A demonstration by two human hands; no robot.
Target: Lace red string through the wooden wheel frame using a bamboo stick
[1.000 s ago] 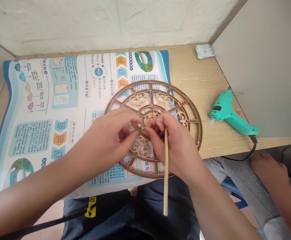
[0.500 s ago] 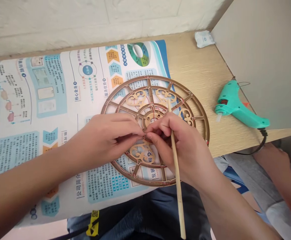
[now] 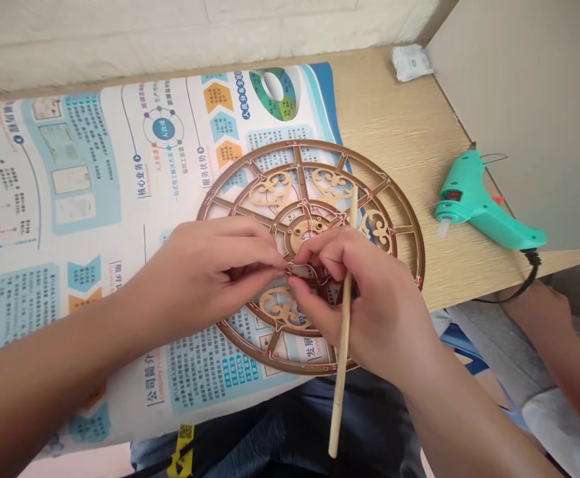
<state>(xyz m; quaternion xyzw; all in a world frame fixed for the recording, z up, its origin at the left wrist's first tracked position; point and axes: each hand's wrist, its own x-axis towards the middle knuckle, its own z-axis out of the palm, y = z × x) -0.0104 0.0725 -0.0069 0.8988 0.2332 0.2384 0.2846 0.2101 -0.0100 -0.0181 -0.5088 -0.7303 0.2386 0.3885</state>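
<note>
A round, bronze-coloured openwork frame (image 3: pixel 416 232) with spokes and gold scroll ornaments (image 3: pixel 278 307) lies on a printed sheet, partly overhanging its right edge. Thin red and pale wires run along its rings. Over the hub, my left hand (image 3: pixel 224 265) pinches a thin wire (image 3: pixel 305 265) between thumb and index finger. My right hand (image 3: pixel 374 299) grips a slim wooden stick (image 3: pixel 341 378), which slants across the palm. Its thumb and index finger lie beside the wire, slightly apart; whether they touch it I cannot tell. Both hands cover part of the hub.
Right of the frame, a teal glue gun (image 3: pixel 489 216) lies on the wooden table (image 3: pixel 379 113), its black cord (image 3: pixel 527 282) hanging off the edge. A small white packet (image 3: pixel 412 62) is near the back panel. Another person's arm (image 3: pixel 543 312) shows at lower right. The printed sheet (image 3: pixel 135 192) spreads leftward.
My right thumb and index finger have parted, and a loop of wire shows between the hands. The stick's lower end has swung left. The view has shifted slightly.
</note>
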